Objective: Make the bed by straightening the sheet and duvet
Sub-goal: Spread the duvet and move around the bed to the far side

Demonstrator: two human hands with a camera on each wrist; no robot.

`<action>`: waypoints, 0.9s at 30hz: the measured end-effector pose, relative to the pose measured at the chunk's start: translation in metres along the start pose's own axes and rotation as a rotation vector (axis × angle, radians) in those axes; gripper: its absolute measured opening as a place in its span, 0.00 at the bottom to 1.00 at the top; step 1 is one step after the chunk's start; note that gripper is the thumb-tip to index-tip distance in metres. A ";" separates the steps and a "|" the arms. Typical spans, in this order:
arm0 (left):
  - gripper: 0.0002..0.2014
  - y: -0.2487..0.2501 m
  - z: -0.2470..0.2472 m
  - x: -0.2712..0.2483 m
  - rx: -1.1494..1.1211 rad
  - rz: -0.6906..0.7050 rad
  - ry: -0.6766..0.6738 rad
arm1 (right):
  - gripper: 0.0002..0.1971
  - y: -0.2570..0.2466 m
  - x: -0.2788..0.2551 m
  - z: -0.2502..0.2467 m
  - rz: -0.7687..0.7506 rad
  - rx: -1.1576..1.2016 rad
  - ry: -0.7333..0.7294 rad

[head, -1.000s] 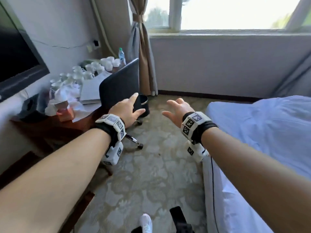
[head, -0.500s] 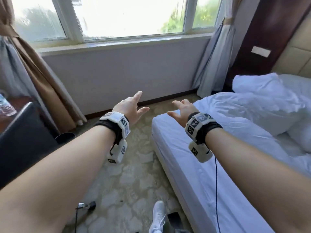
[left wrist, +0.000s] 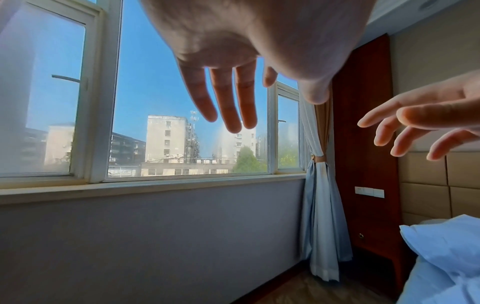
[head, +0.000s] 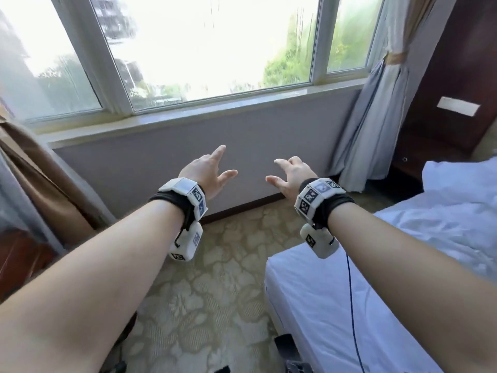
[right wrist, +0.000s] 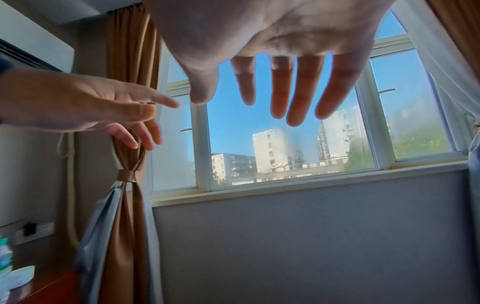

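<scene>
Head view takes in, largest first, the wide white-framed window (head: 204,49) that fills the far wall, with a grey wall panel beneath its sill. Below and to the right of the window lies the bed, its smooth white fitted sheet (head: 322,305) covering the near corner of the mattress. Farther from the window along the bed, the rumpled white duvet (head: 443,224) sits bunched toward the headboard side, with a puffy white pillow (head: 457,179) at its end nearest the window's right edge. A pale blue and tan curtain (head: 376,117), tied back, hangs at the window's right side; a brown curtain (head: 40,184) hangs at its left. Patterned beige carpet (head: 215,292) covers the floor between the window wall and the bed.

Both bare forearms reach toward the window, each wrist wearing a black strap with white marker blocks. The left hand (head: 207,172) is raised in front of the wall below the sill, its grip wide, fingers spread and straight, nothing in it. The right hand (head: 291,175), just beside it and nearer the bed, is likewise spread and empty. Neither hand touches the sheet or duvet.
</scene>
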State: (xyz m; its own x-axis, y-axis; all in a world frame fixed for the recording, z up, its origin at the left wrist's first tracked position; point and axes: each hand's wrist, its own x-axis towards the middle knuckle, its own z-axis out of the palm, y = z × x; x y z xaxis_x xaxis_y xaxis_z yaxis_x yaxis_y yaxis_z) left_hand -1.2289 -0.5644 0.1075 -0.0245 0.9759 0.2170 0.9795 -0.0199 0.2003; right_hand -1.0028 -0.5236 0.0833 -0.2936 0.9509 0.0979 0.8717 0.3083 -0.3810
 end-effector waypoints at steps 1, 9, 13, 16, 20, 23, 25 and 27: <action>0.35 -0.006 0.004 0.024 -0.009 0.009 0.003 | 0.30 0.003 0.022 -0.001 0.008 -0.007 0.009; 0.35 -0.045 0.060 0.249 -0.052 0.171 -0.015 | 0.30 0.042 0.209 0.004 0.163 -0.068 0.126; 0.36 -0.048 0.075 0.363 -0.041 0.289 -0.047 | 0.30 0.061 0.288 -0.008 0.276 -0.068 0.168; 0.37 -0.035 0.086 0.432 -0.071 0.369 -0.071 | 0.29 0.082 0.332 -0.018 0.349 -0.065 0.213; 0.36 -0.010 0.111 0.507 -0.124 0.444 -0.075 | 0.29 0.119 0.383 -0.029 0.437 -0.085 0.249; 0.36 0.006 0.140 0.565 -0.143 0.466 -0.103 | 0.29 0.158 0.437 -0.030 0.497 -0.075 0.272; 0.35 0.013 0.155 0.607 -0.138 0.479 -0.107 | 0.29 0.183 0.477 -0.032 0.508 -0.060 0.290; 0.35 0.023 0.164 0.656 -0.120 0.474 -0.096 | 0.29 0.206 0.518 -0.035 0.510 -0.041 0.304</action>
State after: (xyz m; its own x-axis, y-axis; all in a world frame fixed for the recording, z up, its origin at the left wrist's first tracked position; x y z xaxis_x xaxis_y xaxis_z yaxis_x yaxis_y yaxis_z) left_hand -1.1894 0.1106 0.0979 0.4415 0.8691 0.2232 0.8486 -0.4852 0.2106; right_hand -0.9613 0.0335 0.0877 0.2863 0.9423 0.1732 0.8894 -0.1942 -0.4139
